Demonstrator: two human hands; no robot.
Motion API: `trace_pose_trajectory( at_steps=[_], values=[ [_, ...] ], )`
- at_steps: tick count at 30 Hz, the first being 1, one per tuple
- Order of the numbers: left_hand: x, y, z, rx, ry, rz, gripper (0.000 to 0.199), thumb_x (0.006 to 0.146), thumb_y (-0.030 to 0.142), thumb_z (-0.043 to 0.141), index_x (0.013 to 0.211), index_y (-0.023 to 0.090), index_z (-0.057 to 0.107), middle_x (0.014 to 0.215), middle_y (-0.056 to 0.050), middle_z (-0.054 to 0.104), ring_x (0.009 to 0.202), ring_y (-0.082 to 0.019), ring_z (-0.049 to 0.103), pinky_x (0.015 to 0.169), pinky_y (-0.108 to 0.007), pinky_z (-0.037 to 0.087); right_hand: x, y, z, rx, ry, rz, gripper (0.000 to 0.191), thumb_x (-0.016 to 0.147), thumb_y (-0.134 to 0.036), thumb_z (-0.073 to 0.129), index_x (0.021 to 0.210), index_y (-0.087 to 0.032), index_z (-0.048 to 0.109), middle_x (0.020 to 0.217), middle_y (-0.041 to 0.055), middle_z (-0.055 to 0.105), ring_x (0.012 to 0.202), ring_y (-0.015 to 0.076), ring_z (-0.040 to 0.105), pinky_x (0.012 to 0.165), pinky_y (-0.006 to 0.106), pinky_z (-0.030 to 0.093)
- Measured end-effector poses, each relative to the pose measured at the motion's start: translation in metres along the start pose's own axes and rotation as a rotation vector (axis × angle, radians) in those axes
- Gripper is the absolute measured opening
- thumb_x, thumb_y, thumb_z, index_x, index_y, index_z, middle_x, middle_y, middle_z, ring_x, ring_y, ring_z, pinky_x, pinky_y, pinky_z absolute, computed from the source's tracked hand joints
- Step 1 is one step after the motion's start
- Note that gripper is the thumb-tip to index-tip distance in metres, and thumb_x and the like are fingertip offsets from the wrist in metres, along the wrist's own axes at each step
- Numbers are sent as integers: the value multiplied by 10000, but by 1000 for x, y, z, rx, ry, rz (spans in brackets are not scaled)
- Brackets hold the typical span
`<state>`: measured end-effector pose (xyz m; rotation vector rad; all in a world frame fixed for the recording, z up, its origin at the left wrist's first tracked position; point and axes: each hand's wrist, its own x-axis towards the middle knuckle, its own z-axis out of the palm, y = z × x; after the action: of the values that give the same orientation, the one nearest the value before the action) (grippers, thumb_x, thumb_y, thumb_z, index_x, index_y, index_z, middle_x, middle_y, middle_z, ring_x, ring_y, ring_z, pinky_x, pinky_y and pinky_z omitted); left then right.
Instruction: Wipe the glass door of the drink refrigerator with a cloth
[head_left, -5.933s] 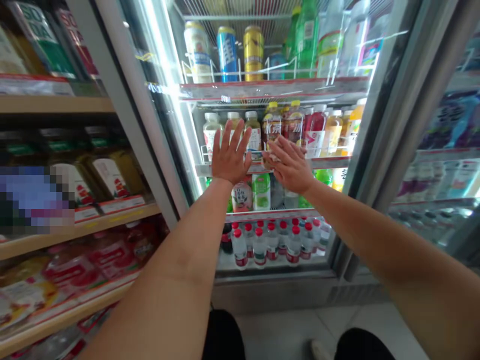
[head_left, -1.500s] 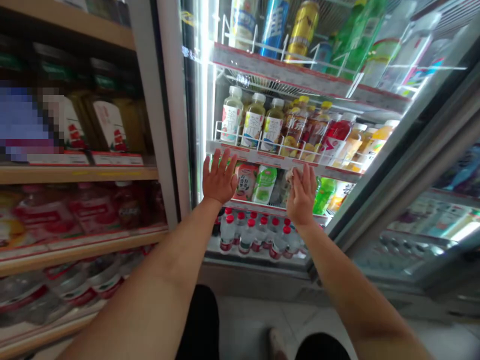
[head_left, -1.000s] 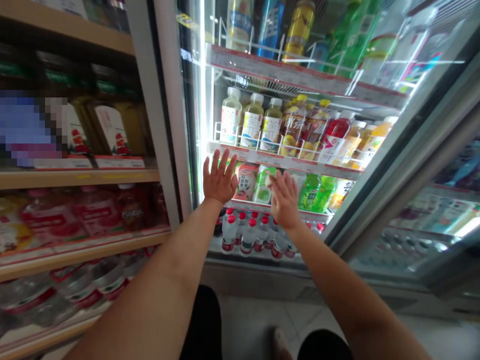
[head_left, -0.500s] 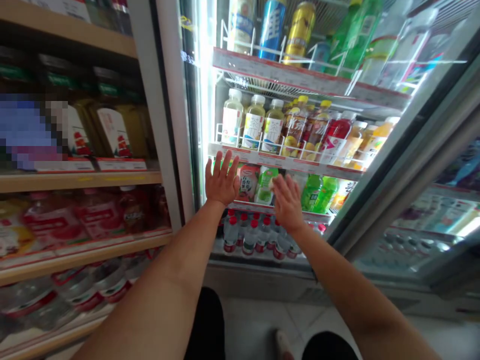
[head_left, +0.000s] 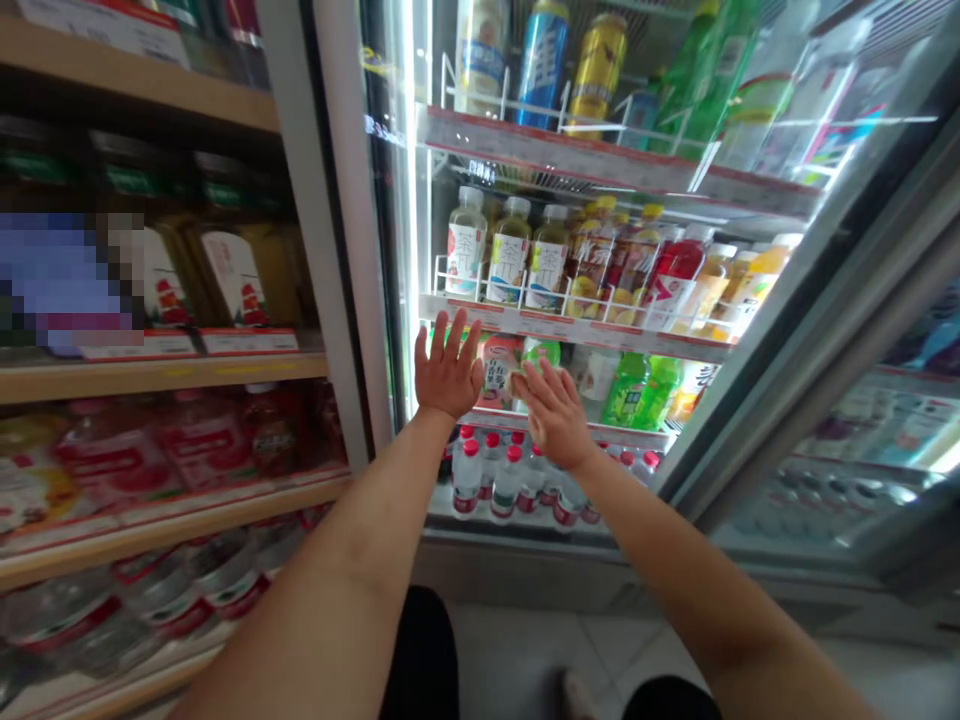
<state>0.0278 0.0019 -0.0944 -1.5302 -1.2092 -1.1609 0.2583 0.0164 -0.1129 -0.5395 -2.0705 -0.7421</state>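
Right hand [head_left: 558, 418] shifted left, pale wad [head_left: 518, 384] under fingers [head_left: 546, 386]

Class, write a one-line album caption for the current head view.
Left hand spread wide, right hand slanted and partly covering a small pale thing, in front of a lit drinks fridge.

Tall, clear-glass cooler door in a silver metal frame [head_left: 589, 275], and a small, pale, crumpled wad [head_left: 518, 385].
The door stands closed, its see-through glass carrying white reflections. The wad, too hidden to tell cloth from paper, lies under the fingers of the right hand [head_left: 556, 412], at the glass's lower part.
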Motion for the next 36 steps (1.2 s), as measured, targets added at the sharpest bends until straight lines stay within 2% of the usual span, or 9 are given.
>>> trace_pose_trajectory(
  at_steps=[4, 9, 13, 18, 23, 26, 28, 33, 36],
  values=[
    [-1, -2, -2, 6, 10, 8, 547, 1026, 323, 430, 1551, 178, 480, 1629, -104, 420, 1601, -250, 123, 1309, -499, 52, 7, -8, 2, -8, 4, -1, 557, 971, -87, 465, 1496, -249, 559, 1609, 25, 463, 1593, 186, 188, 1317, 445, 203],
    [-2, -7, -3, -78, 31, 38, 574, 1062, 428, 394, 1579, 183, 439, 1651, -121, 377, 1602, -264, 128, 1306, -511, 30, 47, -15, 6, -1, 83, 27, 550, 982, -97, 433, 1505, -222, 548, 1624, 44, 445, 1595, 172, 193, 1313, 418, 190],
    [-2, -10, -2, -88, 25, 51, 610, 1078, 501, 330, 1593, 184, 412, 1652, -136, 371, 1604, -275, 115, 1300, -549, 45, 76, -29, 14, 15, 123, 92, 556, 989, -127, 417, 1525, -230, 524, 1651, 39, 402, 1594, 177, 201, 1316, 412, 160],
    [-3, -13, 0, -87, 51, 76, 580, 1109, 403, 279, 1627, 146, 321, 1642, -166, 379, 1607, -237, 58, 1301, -554, 70, 87, -51, 20, 165, 17, 113, 623, 969, -177, 424, 1592, -155, 410, 1638, 75, 422, 1603, 199, 169, 1312, 451, 171],
    [-4, -15, -1, -130, 45, 75, 554, 1085, 367, 379, 1595, 150, 385, 1630, -148, 409, 1605, -223, 92, 1317, -497, 24, 79, -55, 10, 257, -109, -8, 726, 927, -183, 476, 1629, -108, 307, 1703, 103, 272, 1617, 242, 69, 1307, 496, 195],
    [-3, -14, -4, -114, 47, 62, 504, 1048, 340, 420, 1518, 179, 510, 1617, -136, 435, 1601, -250, 135, 1308, -523, 63, 77, -38, -8, 195, -131, -101, 639, 972, -200, 463, 1601, -124, 379, 1691, 92, 311, 1612, 238, 124, 1304, 468, 223],
    [-2, -15, -6, -111, 31, 52, 460, 1017, 314, 473, 1448, 203, 590, 1613, -131, 442, 1597, -272, 160, 1299, -541, 89, 77, -13, -27, 81, -96, -98, 601, 1003, -195, 432, 1601, -166, 386, 1668, 73, 370, 1600, 218, 186, 1310, 471, 208],
    [-1, -17, -8, -83, -9, 45, 395, 1010, 270, 487, 1354, 228, 676, 1615, -125, 439, 1589, -303, 195, 1280, -572, 129, 68, 76, -76, -232, 102, 105, 634, 1049, -223, 400, 1659, -214, 227, 1683, 53, 337, 1594, 213, 203, 1323, 492, 139],
    [0, -14, -12, -70, -37, 27, 402, 1013, 288, 496, 1372, 234, 668, 1613, -136, 442, 1582, -333, 215, 1265, -603, 160, 55, 116, -87, -307, 109, 134, 631, 1074, -294, 394, 1665, -274, 177, 1675, 26, 353, 1582, 217, 245, 1320, 501, 146]
  ],
)
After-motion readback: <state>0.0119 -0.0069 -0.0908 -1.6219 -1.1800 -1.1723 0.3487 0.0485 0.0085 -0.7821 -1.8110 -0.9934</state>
